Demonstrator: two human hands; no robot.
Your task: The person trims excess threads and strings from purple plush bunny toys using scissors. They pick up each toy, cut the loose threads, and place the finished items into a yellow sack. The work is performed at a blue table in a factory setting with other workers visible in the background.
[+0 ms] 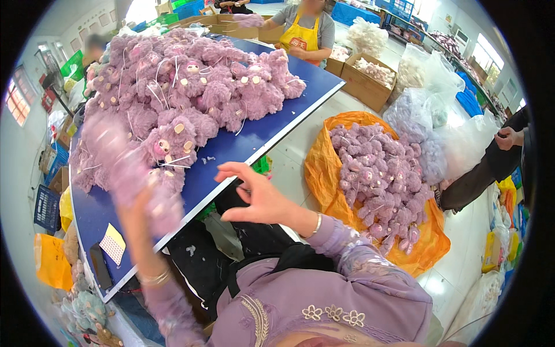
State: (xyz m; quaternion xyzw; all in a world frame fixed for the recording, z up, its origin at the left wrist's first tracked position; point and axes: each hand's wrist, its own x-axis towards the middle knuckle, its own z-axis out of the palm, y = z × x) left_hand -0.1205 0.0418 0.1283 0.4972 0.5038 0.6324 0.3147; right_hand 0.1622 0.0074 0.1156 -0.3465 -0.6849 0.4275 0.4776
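My left hand, smeared by motion, grips a fluffy mauve plush toy over the table's near left part. The toy is blurred too, so its face and details cannot be made out. My right hand hovers past the table's near edge, fingers spread and holding nothing. In front of both hands, a large heap of similar plush toys covers much of the blue table. Many have pink faces, pale foot pads and loose white strings.
Right of the table, an orange sack lies spread open on the floor, full of mauve plush toys. A phone and a patterned card lie at the left. Across the table sits a co-worker in a yellow apron; another person stands far right.
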